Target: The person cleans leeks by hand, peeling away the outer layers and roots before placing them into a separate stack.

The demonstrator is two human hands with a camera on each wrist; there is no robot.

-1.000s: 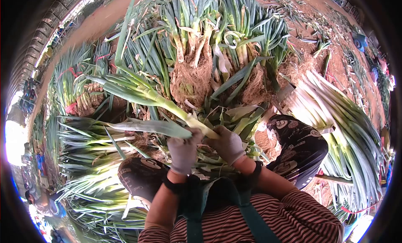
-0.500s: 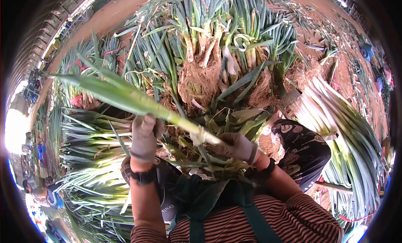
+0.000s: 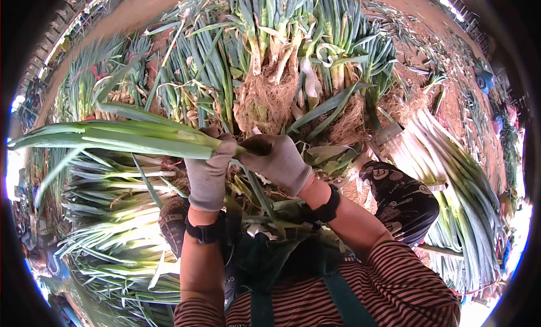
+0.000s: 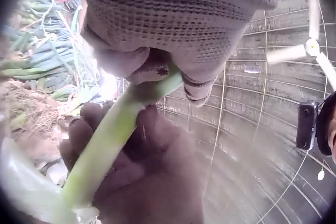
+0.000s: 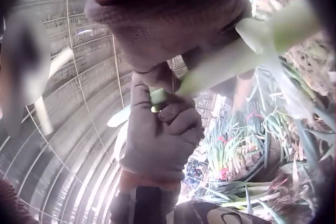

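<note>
A large green onion lies almost level across the head view, its green leaves reaching far to the left. My gloved left hand grips it where the leaves meet the stalk. Close beside it, my gloved right hand has its fingers curled round the stalk, hiding part of it. The pale green stalk passes between both hands in the left wrist view. From the stalk's lower end, a thin whitish strip of outer skin hangs loose in the right wrist view.
Rooted green onions stand bundled in front. A stack of white-stemmed onions lies on the right, and loose ones lie on the left. Leaf scraps cover the ground between my knees. A patterned trouser knee flanks the right side.
My left hand first slid up the stalk to the left, away from the right hand. My right hand has since moved up the stalk beside it. The onion has turned from slanting to nearly level.
</note>
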